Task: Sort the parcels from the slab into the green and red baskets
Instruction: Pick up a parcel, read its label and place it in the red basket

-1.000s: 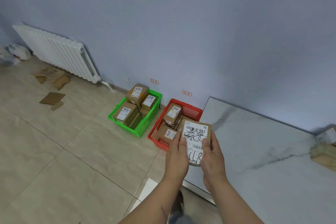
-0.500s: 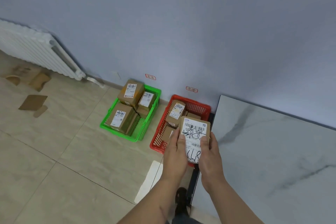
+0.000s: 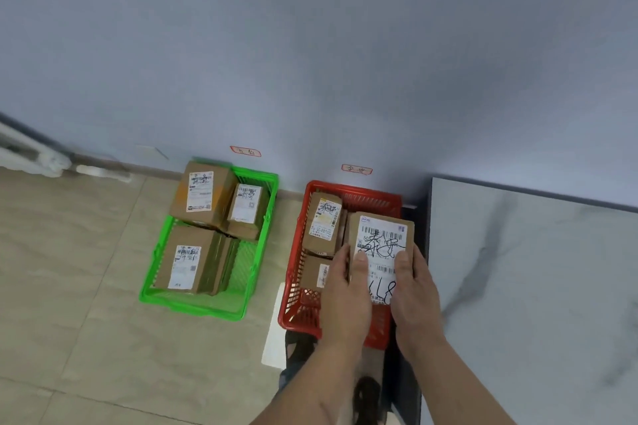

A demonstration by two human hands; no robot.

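I hold a cardboard parcel (image 3: 381, 245) in both hands over the red basket (image 3: 352, 198), its white shipping label turned up toward me. My left hand (image 3: 345, 290) grips the parcel's left edge, thumb laid across the label and fingers curled under the box; my right hand (image 3: 416, 290) grips the right edge the same way, thumb on the label. The label carries a barcode, black handwritten characters and large handwritten digits near my thumbs.

Beneath and just left of my left hand, the red basket holds other parcels: one labelled box (image 3: 324, 222) leans up beside the one I hold, and another (image 3: 316, 272) lies lower, partly hidden by my left hand.

Farther left of my left hand, apart from the red basket, stands the green basket (image 3: 255, 272), with three labelled cardboard boxes in view: a large one (image 3: 202, 198) at the far end, a smaller one (image 3: 247, 209) touching it, and a third (image 3: 188, 259) nearer to me.

To the right of my right hand runs the grey-veined white slab (image 3: 535, 269), its dark edge close to the red basket. On the wall beyond my hands, one small red-bordered tag (image 3: 245, 151) sits above the green basket and another (image 3: 356, 169) above the red. Both baskets rest on a beige tiled floor (image 3: 69, 269).
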